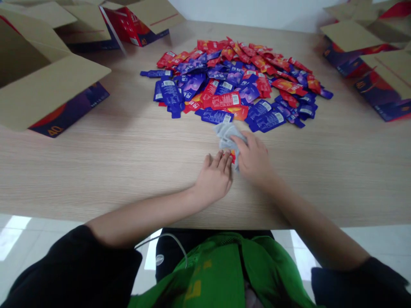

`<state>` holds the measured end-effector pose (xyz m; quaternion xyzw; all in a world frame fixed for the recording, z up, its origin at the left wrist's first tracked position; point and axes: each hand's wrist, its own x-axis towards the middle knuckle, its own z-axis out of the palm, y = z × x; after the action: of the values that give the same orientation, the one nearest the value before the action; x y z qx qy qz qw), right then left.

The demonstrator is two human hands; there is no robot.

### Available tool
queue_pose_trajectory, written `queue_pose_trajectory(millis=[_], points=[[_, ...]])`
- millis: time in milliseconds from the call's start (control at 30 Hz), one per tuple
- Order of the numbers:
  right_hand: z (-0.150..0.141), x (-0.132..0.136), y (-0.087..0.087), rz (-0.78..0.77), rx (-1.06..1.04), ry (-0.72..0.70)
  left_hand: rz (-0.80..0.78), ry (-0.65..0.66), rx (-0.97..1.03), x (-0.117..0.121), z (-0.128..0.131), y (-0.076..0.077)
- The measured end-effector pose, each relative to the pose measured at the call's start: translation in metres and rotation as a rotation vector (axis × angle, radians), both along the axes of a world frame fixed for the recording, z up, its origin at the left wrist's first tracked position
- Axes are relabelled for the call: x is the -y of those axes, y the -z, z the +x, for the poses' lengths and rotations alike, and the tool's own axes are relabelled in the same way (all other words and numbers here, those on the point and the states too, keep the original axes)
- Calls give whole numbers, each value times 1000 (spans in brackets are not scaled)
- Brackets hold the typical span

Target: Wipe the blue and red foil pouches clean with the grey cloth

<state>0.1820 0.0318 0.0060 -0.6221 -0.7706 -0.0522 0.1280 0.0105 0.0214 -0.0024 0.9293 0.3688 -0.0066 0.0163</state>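
My right hand (pixel 255 158) is closed on a crumpled light grey cloth (pixel 224 133), which rests on the table over a small red and orange sachet (pixel 233 157). Only a bit of that sachet shows; the cloth and my fingers cover the rest. My left hand (pixel 214 174) lies palm down just left of it, fingers stretched out and fingertips at the sachet's edge. Beyond both hands spreads a loose pile of red sachets (pixel 224 101) and blue-purple sachets (pixel 270 121), many with white barcode labels.
An open cardboard box (pixel 77 107) stands at the left, with another open box (pixel 138 25) behind it. More open boxes (pixel 382 90) are at the right. The wooden table (pixel 96 171) ends at a front edge close to my body. A pale cable (pixel 175 239) hangs near my lap.
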Motion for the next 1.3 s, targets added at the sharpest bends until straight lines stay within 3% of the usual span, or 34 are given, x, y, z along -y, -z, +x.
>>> queue_pose_trajectory(millis=[67, 133, 333, 467, 567, 667, 767, 867, 967, 1133, 1300], points=[[-7, 2, 8, -54, 60, -35, 0, -4, 7, 0, 0, 0], [-1, 4, 14, -57, 105, 15, 9, -3, 6, 0, 0, 0], [63, 15, 19, -48, 77, 280, 38, 4, -26, 0, -1, 2], [86, 15, 15, -4, -127, 335, 42, 3, -21, 0, -2, 4], [70, 11, 3, 82, -339, 253, 38, 9, -18, -1, -3, 3], [33, 7, -6, 120, -376, 120, 36, 4, -19, -2, -3, 1], [-1, 8, -3, 37, -235, 22, 33, 3, -18, -3, -3, 0], [-12, 12, 8, -53, -43, -13, 18, 5, -17, -2, -2, -1], [5, 17, 13, -65, 77, 65, 28, 9, -10, -1, -2, 1], [61, 27, 17, -72, 95, 275, 43, 32, 4, -8, -6, 1], [100, 34, 22, -41, -124, 235, 0, 43, 143, -32, -5, -14]])
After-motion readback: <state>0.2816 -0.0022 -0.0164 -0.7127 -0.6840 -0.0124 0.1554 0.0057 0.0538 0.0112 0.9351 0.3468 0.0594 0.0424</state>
